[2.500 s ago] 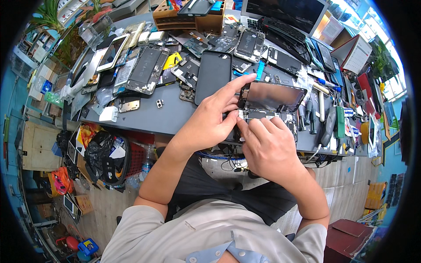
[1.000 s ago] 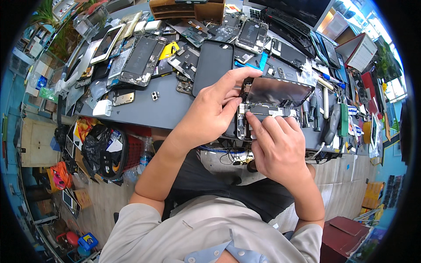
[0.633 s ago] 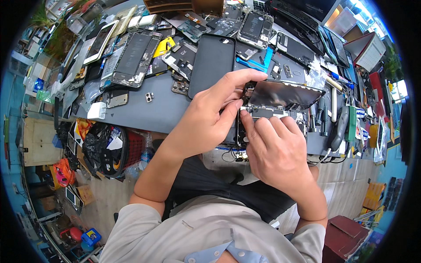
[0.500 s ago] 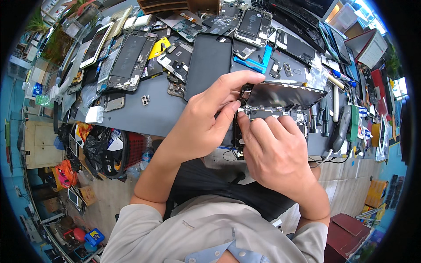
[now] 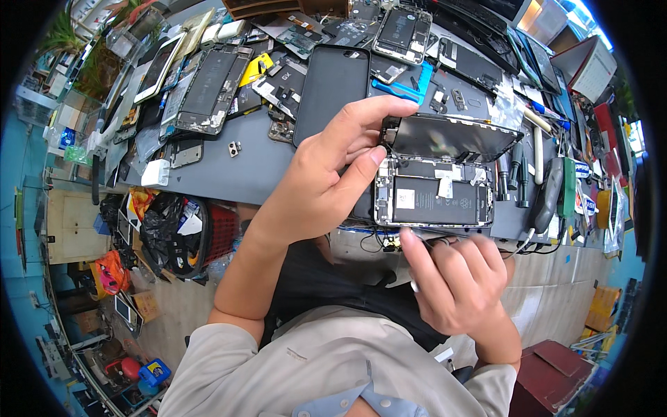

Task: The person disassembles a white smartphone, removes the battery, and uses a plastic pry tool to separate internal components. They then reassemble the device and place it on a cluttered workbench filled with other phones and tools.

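Note:
An opened smartphone lies at the front edge of the desk. Its black battery [image 5: 434,198] and metal parts show in the lower housing [image 5: 381,194], and a small whitish piece [image 5: 445,186] rests on the battery. The dark screen panel [image 5: 451,137] stands tilted up along the far side. My left hand [image 5: 333,163] grips the left end of that panel between thumb and fingers. My right hand [image 5: 455,281] is apart from the phone, in front of the desk edge, slightly blurred. Its index finger is away from the half-curled others, and I make out nothing held.
A black phone back cover [image 5: 332,90] lies beyond my left hand. Opened phones [image 5: 212,90] and a blue bracket-like piece [image 5: 406,89] crowd the desk. Screwdrivers [image 5: 513,170] and a dark grey handheld tool [image 5: 549,198] stand right. Below the desk is a red basket [image 5: 221,229].
My right hand has drawn back from the phone toward me, uncovering the battery and housing. The left hand still holds the raised screen panel.

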Demonstrator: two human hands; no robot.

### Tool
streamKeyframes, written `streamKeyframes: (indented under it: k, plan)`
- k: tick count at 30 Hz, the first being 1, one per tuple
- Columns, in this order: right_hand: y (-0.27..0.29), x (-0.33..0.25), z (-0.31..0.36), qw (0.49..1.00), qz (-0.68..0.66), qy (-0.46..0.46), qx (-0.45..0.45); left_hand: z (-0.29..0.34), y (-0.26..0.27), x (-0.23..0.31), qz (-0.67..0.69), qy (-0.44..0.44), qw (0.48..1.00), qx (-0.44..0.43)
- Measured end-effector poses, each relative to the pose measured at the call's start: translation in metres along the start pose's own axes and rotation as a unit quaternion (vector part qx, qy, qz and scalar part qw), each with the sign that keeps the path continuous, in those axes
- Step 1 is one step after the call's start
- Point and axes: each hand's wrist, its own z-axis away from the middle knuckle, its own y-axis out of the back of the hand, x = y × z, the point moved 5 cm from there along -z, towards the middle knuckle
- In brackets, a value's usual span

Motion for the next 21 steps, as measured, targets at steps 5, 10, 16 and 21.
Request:
streamKeyframes:
  k: [5,10,16,21]
  plan:
    - [0.016,0.005,0.069,0.999,-0.049,-0.013,0.011,-0.002,0.001,0.005,-0.03,-0.006,0.999,0.01]
    - [0.006,0.013,0.167,0.986,-0.077,-0.094,-0.112,-0.002,0.0,0.005,-0.027,-0.005,0.999,0.036]
    - [-0.047,0.025,0.283,0.953,-0.099,-0.212,-0.192,0.001,0.004,0.004,-0.076,-0.004,0.994,0.084]
    - [-0.062,0.031,0.317,0.949,-0.088,-0.248,-0.171,0.007,0.006,0.004,-0.074,-0.005,0.993,0.096]
